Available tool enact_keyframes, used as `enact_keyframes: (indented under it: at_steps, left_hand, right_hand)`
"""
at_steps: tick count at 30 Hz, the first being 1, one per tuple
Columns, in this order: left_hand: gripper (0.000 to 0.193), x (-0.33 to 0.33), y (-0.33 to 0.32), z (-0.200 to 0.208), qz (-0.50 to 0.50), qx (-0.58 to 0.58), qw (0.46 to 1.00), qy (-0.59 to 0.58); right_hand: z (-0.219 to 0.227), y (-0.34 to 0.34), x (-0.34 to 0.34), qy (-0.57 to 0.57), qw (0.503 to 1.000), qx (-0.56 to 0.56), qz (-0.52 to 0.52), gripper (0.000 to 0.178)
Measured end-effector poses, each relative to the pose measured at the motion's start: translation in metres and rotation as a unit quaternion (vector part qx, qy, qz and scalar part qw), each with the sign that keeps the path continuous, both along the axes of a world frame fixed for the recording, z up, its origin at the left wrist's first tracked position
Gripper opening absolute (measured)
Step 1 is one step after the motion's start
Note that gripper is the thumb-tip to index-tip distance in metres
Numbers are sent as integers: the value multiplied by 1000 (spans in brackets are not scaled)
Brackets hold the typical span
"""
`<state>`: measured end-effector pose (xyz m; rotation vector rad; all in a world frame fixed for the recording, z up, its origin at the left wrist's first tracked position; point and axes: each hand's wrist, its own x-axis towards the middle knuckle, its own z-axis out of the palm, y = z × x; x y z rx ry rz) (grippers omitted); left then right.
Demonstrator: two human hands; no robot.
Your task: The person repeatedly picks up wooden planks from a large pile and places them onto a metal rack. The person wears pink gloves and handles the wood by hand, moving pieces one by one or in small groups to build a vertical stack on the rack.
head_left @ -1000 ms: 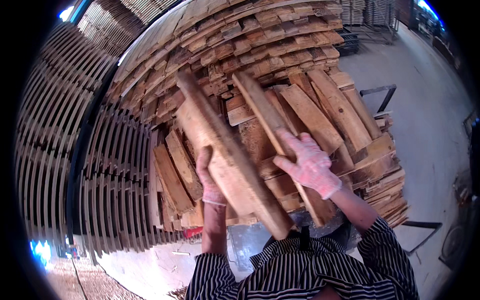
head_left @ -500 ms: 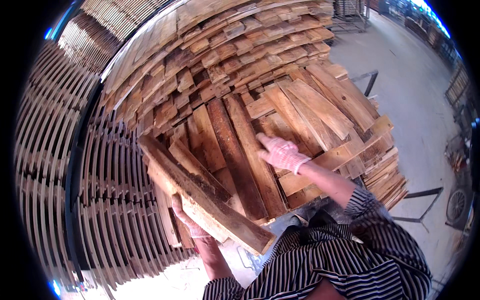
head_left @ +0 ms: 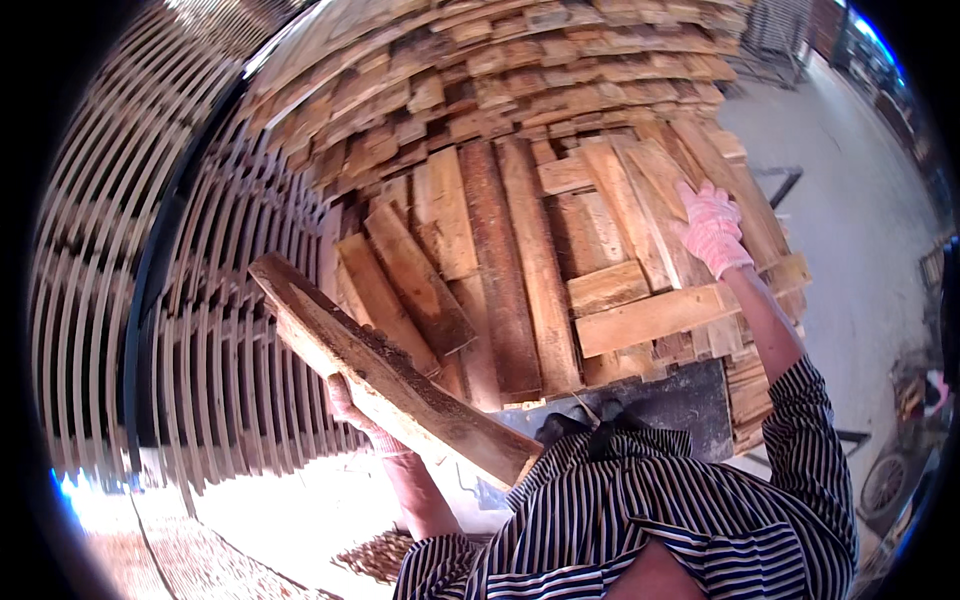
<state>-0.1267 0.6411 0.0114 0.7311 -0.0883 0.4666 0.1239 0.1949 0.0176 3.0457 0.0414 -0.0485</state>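
My left hand point(head_left: 362, 412), in a pale pinkish work glove, grips a rough wooden board point(head_left: 385, 375) from its lower left side. The board is long, with dark bark along its upper face, and is held at a slant beside the pile; I cannot tell whether it is one piece or two together. My right hand point(head_left: 712, 228), gloved alike, has its fingers spread over the loose planks point(head_left: 652, 180) at the right of the pile. Two long brown planks point(head_left: 497, 270) lie side by side in the middle. A crosswise plank point(head_left: 655, 320) lies below my right hand.
Behind the loose planks rises a layered stack of boards point(head_left: 590, 70). Tall racks of thin slats point(head_left: 250, 350) stand at the left, with a dark post point(head_left: 150, 290) between them. Grey floor point(head_left: 835, 170) and a round fan-like thing point(head_left: 885, 485) are at the right.
My right hand has moved right, from the middle planks to those at the right. My left hand still holds its board, now lower and farther left of the pile. The view has shifted.
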Motion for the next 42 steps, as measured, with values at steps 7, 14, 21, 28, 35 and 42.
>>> enact_keyframes:
  at_steps: [7,14,21,28,35,42]
  left_hand:
    - [74,-23,21,-12,59,-49,997,14]
    - [77,-9,70,-32,46,-54,995,65]
    - [70,-6,90,-25,7,-33,993,110]
    - [73,9,96,-25,-65,-71,991,95]
    - [68,28,97,-25,-66,-42,991,113]
    - [77,72,24,8,-224,0,968,111]
  right_hand:
    - [-4,74,-13,-108,993,2,49,72]
    - [12,253,-110,39,906,299,298,72]
    - [-18,347,-120,100,932,272,216,77]
    - [14,288,-148,97,915,381,89,89]
    - [-38,194,-173,-34,962,270,22,72]
    - [-21,161,-147,115,954,226,160,64]
